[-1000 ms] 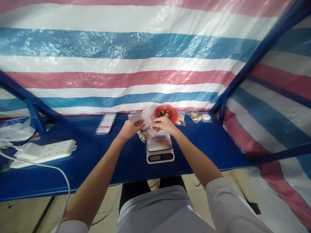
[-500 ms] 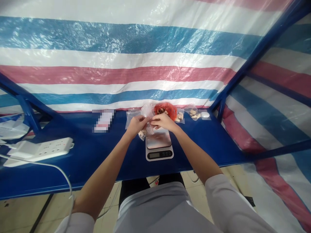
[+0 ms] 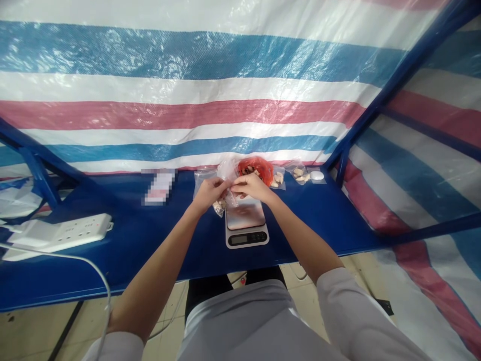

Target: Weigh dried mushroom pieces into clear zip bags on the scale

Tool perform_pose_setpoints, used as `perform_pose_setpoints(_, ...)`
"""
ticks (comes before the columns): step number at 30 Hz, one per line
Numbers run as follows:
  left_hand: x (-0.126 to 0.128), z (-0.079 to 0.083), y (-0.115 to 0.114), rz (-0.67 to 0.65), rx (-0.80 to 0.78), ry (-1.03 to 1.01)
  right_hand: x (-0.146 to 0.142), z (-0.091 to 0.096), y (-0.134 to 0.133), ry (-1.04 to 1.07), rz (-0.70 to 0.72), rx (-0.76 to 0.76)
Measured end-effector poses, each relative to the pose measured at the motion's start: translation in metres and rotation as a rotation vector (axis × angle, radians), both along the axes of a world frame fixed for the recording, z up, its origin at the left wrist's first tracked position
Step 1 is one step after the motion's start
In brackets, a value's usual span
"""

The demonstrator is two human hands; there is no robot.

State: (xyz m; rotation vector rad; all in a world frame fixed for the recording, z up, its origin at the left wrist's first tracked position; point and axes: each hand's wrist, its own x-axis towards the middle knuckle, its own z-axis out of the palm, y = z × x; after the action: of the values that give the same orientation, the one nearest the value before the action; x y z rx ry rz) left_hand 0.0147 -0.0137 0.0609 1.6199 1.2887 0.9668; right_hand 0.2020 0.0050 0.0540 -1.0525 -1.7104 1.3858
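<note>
My left hand (image 3: 209, 192) and my right hand (image 3: 251, 187) meet above the far end of a small digital scale (image 3: 247, 225) on the blue shelf (image 3: 150, 235). Both pinch the top of a small clear plastic bag (image 3: 224, 194) that holds pale chunks, which hang at its lower end beside the scale. Just behind my hands a red plastic bag (image 3: 259, 170) lies open with more pieces in it.
Two filled clear bags (image 3: 278, 178) (image 3: 300, 174) and a white round lid (image 3: 317, 176) lie to the right of the red bag. An empty clear bag (image 3: 202, 177) lies left of my hands. A white power strip (image 3: 63, 231) with a cable sits far left. Striped tarpaulin walls the shelf.
My hands have closed in on each other along the top of the clear bag. The camera has tilted slightly, shifting the scene up.
</note>
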Motion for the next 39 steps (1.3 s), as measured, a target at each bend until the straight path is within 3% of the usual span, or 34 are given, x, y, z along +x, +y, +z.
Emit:
perform_pose_setpoints(16, -0.007, -0.006, 0.003, -0.144, 0.061, 0.000, 0.000, 0.003, -0.007, 0.010, -0.069, -0.045)
perform_pose_setpoints(23, -0.012, -0.012, 0.005, -0.074, -0.032, -0.008, 0.005, -0.002, -0.005, 0.006, -0.230, -0.027)
perform_pose_setpoints(32, -0.001, 0.000, 0.002, -0.021, 0.055, 0.206, 0.003, -0.005, -0.005, 0.000, -0.125, 0.033)
perform_pose_setpoints(39, 0.000, -0.003, 0.004, -0.030, -0.068, -0.001, 0.006, -0.001, -0.009, 0.058, -0.069, -0.042)
